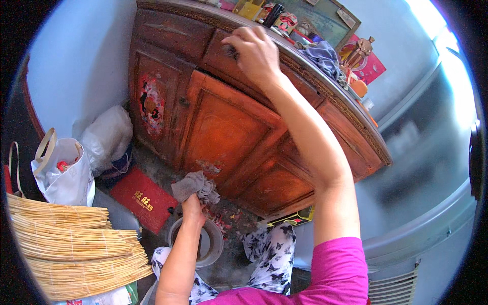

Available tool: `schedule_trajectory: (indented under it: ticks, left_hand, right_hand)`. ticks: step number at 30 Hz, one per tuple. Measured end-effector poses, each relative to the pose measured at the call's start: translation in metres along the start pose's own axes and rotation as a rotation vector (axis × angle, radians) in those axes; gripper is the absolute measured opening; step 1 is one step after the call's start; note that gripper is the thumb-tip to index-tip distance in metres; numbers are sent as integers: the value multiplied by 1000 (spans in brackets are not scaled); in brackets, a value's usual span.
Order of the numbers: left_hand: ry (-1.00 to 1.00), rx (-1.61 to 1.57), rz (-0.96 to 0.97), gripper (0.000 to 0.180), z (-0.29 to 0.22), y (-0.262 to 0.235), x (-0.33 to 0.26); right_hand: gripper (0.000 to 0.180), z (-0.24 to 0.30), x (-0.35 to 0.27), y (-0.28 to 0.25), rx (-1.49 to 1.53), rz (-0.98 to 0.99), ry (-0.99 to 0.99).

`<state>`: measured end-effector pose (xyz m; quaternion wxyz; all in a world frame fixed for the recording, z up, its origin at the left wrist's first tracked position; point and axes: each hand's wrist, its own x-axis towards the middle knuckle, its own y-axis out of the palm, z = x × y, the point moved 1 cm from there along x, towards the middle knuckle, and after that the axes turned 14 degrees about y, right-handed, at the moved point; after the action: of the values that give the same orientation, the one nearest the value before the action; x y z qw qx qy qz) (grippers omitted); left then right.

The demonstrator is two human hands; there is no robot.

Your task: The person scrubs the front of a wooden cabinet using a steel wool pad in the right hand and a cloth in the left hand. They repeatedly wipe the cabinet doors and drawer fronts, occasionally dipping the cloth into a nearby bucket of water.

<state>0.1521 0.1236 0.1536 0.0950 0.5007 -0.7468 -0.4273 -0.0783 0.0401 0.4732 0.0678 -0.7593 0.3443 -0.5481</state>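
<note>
Well, from my head view, my left hand (194, 208) grips the rag (194, 186) between the cabinet (229, 127) and basin (219, 244); a loose hold could drop it. My right hand (255, 55) curls at a dark lump (230, 51), held or not, I can't tell.

Pale blue plain wall (84, 66) at left. Before it, one bulging translucent white plastic bag (108, 140); just beside, one white carrier bag (68, 180) with beige handles, red matter showing inside. One flat red rectangular package (133, 190) with gold lettering, lying to their right. Straw-coloured bundles of thin reeds (76, 246), stacked, lower left. At upper right, one shiny copper-coloured vessel (362, 51), overlapping one bright pinkish-red card (375, 70); near them, one dark-framed rectangular picture (328, 23).
</note>
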Motion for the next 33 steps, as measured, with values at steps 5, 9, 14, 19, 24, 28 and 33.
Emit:
schedule_trajectory:
  ticks: [5,9,14,19,24,28,33]
  left_hand:
    - [62,-29,-5,17,11,-19,11]
    - [1,-73,-17,17,-7,-3,-10]
    - [16,-45,4,22,4,-17,-5]
    - [11,-76,15,23,-11,-14,-6]
    - [125,-118,116,17,10,-13,3]
    - [-16,-133,208,20,8,-21,10]
    - [66,-13,16,26,17,-12,5]
  right_hand:
    - [34,-6,-7,6,-133,125,-69]
    - [41,-36,-49,-48,-83,192,25]
    - [43,-54,-66,-83,-78,287,29]
    - [43,-36,-25,-27,-77,66,-53]
    - [34,4,46,48,-171,-108,-75]
    - [33,8,45,52,-174,-51,-105]
    - [44,-26,-29,-8,-19,6,-6]
